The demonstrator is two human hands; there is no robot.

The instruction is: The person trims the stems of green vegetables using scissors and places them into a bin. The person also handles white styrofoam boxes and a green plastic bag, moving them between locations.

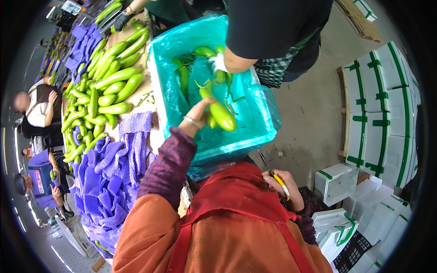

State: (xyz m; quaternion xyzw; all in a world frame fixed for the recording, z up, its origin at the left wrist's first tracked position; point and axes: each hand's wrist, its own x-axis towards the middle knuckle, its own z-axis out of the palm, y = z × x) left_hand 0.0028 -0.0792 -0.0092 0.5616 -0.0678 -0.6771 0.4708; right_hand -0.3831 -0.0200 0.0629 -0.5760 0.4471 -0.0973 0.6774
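Observation:
My left hand (199, 114) is closed around a pale green eggplant (220, 111), holding it above a box lined with teal plastic film (235, 145). Part of a second green eggplant (212, 122) shows just under it, and whether I grip that one too is unclear. Beside my red apron (232, 191), my right hand (285, 187) grips yellow-handled scissors (280, 182) with the blades pointing up toward the box. Inside the box, several green eggplants (183, 76) lie along the far and left sides. A co-worker's white-gloved hand (217, 62) reaches in among them.
Left of the box, a table holds heaped green eggplants (116, 82) and purple foam net sleeves (109, 184). A dark-gloved hand (122, 21) is at its far end. The co-worker in black (276, 30) stands close. White foam boxes (372, 112) with green tape are stacked rightward.

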